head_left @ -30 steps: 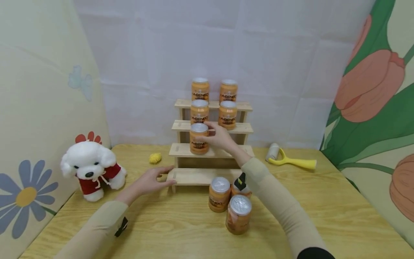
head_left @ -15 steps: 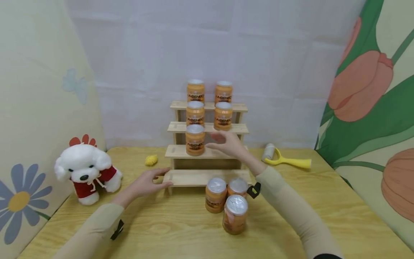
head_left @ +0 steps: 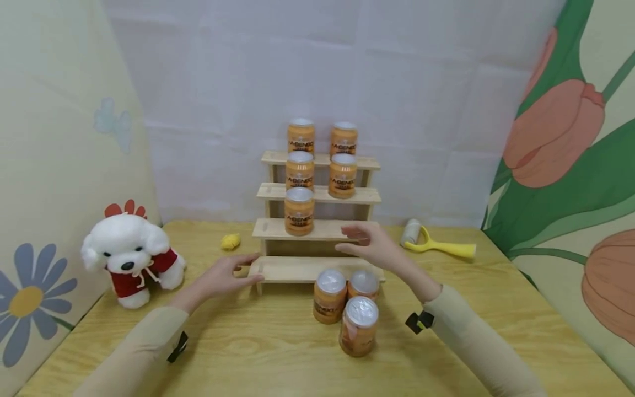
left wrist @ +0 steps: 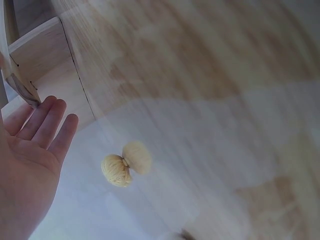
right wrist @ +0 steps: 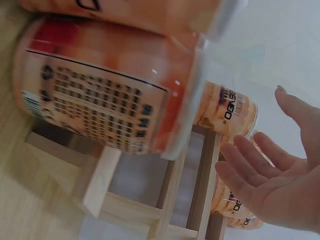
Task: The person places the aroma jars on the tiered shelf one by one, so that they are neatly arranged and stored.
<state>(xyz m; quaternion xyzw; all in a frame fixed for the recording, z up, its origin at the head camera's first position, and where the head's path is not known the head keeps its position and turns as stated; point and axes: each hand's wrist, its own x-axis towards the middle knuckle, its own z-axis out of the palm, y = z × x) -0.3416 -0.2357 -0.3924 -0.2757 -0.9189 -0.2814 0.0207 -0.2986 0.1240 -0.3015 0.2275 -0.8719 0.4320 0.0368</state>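
Observation:
My left hand (head_left: 225, 275) is at the left end of the lowest step of a small wooden tiered stand (head_left: 297, 268). In the left wrist view its fingers (left wrist: 47, 120) stretch out to the end of that board. My right hand (head_left: 374, 245), fingers relaxed and holding nothing, hovers in front of the stand's right side. One orange can (head_left: 299, 212) with a silver lid stands on the second step from the bottom, left of that hand. Below the right hand, three similar cans stand on the table, the nearest can (head_left: 359, 326) in front of the other two.
On the upper two steps stand several more orange cans (head_left: 343, 176). A white plush dog (head_left: 130, 248) in red sits at the left. Near it lies a small yellow yarn bundle (head_left: 230, 241). At the right is a yellow-handled roller (head_left: 446, 248). A white cloth (head_left: 421, 110) hangs behind.
My right hand has let go of the can on the second step from the bottom and moved right and down. The can stays there. My left hand keeps its place at the stand.

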